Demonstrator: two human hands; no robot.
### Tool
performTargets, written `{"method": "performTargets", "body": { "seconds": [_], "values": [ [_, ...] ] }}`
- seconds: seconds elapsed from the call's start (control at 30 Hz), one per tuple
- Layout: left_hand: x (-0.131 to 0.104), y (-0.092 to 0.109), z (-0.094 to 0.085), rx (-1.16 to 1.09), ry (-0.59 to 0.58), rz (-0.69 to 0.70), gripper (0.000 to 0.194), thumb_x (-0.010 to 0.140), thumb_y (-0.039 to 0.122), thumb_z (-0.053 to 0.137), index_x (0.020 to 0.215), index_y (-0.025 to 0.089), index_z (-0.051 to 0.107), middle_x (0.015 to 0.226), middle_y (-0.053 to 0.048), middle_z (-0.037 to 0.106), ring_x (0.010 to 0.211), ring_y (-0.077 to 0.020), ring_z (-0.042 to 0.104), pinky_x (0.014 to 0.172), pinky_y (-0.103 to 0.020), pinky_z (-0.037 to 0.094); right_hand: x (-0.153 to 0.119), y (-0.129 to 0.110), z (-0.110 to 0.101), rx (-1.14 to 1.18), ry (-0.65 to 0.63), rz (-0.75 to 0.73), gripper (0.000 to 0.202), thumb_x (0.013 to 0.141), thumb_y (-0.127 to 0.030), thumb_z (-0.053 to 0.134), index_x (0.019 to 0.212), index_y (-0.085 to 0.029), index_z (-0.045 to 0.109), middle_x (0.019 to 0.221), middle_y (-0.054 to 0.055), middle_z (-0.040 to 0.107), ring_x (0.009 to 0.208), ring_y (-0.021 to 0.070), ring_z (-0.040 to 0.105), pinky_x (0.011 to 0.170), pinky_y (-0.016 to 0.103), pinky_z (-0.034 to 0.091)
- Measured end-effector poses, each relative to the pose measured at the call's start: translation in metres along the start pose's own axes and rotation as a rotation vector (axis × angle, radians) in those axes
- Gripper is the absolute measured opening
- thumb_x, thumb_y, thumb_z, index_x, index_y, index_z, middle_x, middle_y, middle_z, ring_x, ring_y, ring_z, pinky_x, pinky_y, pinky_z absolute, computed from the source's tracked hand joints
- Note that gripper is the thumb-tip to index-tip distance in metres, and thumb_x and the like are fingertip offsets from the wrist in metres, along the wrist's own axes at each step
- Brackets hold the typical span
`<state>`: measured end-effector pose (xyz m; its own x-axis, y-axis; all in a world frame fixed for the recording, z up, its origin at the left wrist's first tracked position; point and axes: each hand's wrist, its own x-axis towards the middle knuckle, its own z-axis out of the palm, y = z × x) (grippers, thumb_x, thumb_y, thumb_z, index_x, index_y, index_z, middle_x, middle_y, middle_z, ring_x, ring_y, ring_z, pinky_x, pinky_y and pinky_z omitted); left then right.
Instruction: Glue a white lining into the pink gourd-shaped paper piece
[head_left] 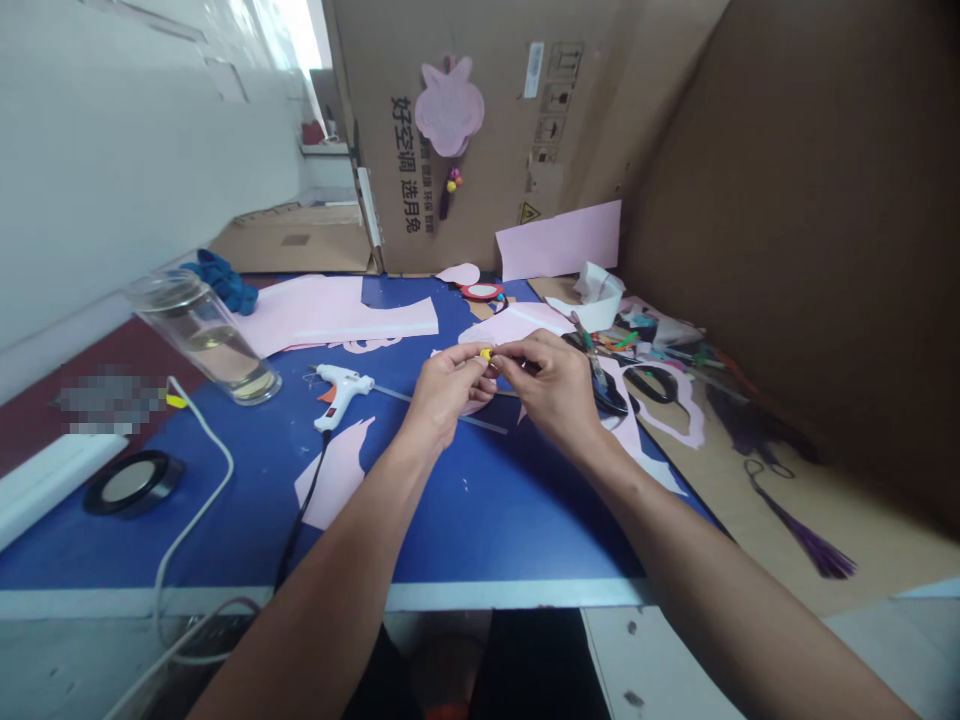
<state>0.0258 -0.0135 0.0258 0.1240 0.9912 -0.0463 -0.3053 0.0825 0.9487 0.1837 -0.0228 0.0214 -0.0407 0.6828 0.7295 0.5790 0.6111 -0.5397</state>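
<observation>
My left hand (454, 385) and my right hand (551, 380) meet over the blue table, fingertips pinched together. Between them shows a small round yellow bead (486, 354), held by the fingers of both hands. Something reddish peeks out just below it, too covered to name. A piece of pink paper lies partly hidden under my hands. Left of my left hand rests a white hot glue gun (343, 395) with an orange trigger. A clear glue stick (484, 424) lies behind my left wrist. Scissors (589, 355) are right of my right hand.
A glass of water (225, 350) stands on the left near black tape (133, 482) and a white cable (217, 490). Pink paper (300, 305) lies at the back. Cardboard (510, 200) walls the rear and right. Scraps and a purple tassel (814, 540) lie on the right.
</observation>
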Motion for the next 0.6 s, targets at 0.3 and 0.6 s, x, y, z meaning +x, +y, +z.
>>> {"method": "performTargets", "body": {
  "seconds": [0.3,0.6],
  "values": [
    [-0.0012,-0.0002,0.0020,0.013,-0.003,0.008,0.011,0.091,0.011,0.071,0.098,0.015,0.079,0.071,-0.002,0.071,0.056,-0.0080,0.061,0.057,-0.017,0.049,0.0004,-0.0032,0.0006,-0.019,0.008,0.016,0.013,0.095,-0.016,0.072,0.091,-0.021,0.083,0.086,0.005,0.076,0.072,0.0190,0.067,0.069,0.033,0.052],
    [-0.0041,0.0030,0.0052,0.046,0.034,0.059,0.013,0.090,0.006,0.071,0.097,0.015,0.077,0.068,-0.001,0.070,0.055,-0.0082,0.060,0.058,-0.018,0.049,0.0005,-0.0006,0.0000,0.019,0.001,0.023,0.015,0.097,-0.018,0.073,0.094,-0.022,0.086,0.084,0.005,0.076,0.074,0.0201,0.068,0.070,0.034,0.053]
  ]
}}
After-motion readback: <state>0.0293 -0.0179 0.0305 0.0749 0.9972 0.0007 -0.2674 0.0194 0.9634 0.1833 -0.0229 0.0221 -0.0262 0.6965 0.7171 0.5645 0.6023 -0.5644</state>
